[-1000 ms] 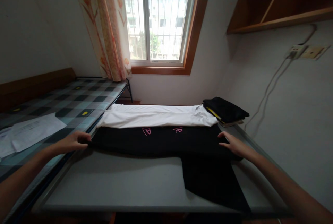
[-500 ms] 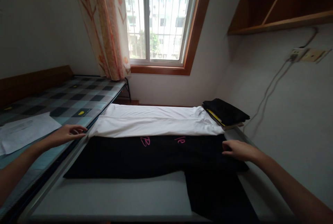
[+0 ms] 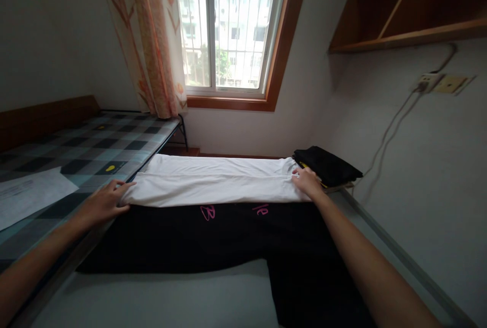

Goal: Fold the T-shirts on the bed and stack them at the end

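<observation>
A folded white cloth (image 3: 213, 188) lies across the far part of a black garment (image 3: 182, 241) with pink lettering, spread on a pale table (image 3: 171, 300). My left hand (image 3: 108, 201) is at the white cloth's left end, its fingers spread and apart. At the right end, my right hand (image 3: 307, 183) rests on the white cloth near its upper corner, fingers bent; whether they pinch any fabric is hidden. A folded black bundle (image 3: 327, 165) with a yellow edge sits just beyond my right hand.
On the left, a bed with a checked mattress (image 3: 125, 135) stands against the table, with a paper sheet (image 3: 34, 193) on it. A window and curtain (image 3: 152, 64) are behind. A wooden shelf (image 3: 414, 33) and a plugged-in cable (image 3: 384, 132) are on the right.
My right hand has moved left and away from me, from the black garment onto the white cloth. My left hand has reached the white cloth's left end. The view has shifted slightly.
</observation>
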`<action>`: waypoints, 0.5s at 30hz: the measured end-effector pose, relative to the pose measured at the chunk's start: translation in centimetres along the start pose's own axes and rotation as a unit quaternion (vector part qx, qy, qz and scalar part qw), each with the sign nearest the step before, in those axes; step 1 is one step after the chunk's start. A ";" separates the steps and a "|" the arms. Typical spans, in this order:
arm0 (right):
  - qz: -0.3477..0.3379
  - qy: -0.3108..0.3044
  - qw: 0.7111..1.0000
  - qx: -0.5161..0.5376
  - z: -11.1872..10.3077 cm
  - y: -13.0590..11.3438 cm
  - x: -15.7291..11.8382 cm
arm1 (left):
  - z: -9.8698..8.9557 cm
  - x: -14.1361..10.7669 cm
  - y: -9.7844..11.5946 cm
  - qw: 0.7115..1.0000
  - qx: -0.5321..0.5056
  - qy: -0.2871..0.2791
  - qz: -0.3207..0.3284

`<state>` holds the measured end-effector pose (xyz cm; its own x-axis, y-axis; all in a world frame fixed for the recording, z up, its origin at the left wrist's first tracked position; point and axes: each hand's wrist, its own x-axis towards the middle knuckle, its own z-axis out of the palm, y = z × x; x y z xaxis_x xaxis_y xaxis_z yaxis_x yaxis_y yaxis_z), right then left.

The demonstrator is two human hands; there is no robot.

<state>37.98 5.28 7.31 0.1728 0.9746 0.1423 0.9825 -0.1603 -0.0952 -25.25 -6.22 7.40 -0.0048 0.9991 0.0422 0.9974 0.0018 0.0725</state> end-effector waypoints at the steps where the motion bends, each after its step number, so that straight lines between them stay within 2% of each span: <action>1: 0.007 0.013 1.000 0.005 0.4 -0.6 0.0 | 0.0 -0.2 0.5 1.000 0.027 0.012 0.008; 5: 0.016 0.064 0.997 0.039 2.3 -1.9 -0.5 | 0.2 -0.4 1.8 0.995 0.070 0.069 0.015; 8: 0.020 0.108 0.992 0.066 3.6 -1.8 -0.8 | 0.5 0.0 2.2 0.985 0.064 0.159 0.016; 11: 0.020 0.139 0.986 0.085 4.3 -1.4 -1.0 | 0.6 0.6 2.6 0.969 -0.010 0.246 -0.006; 13: 0.019 0.146 0.985 0.096 4.4 -1.2 -1.0 | 0.4 1.1 3.0 0.963 -0.106 0.242 -0.051; 15: 0.021 0.146 0.984 0.104 4.4 -1.1 -1.0 | 0.3 2.0 3.1 0.953 -0.229 0.165 -0.112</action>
<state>36.39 5.21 2.95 0.2547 0.8768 0.4078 0.9438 -0.1335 -0.3024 -22.12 -4.23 7.42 -0.3124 0.9076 0.2807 0.8329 0.1196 0.5403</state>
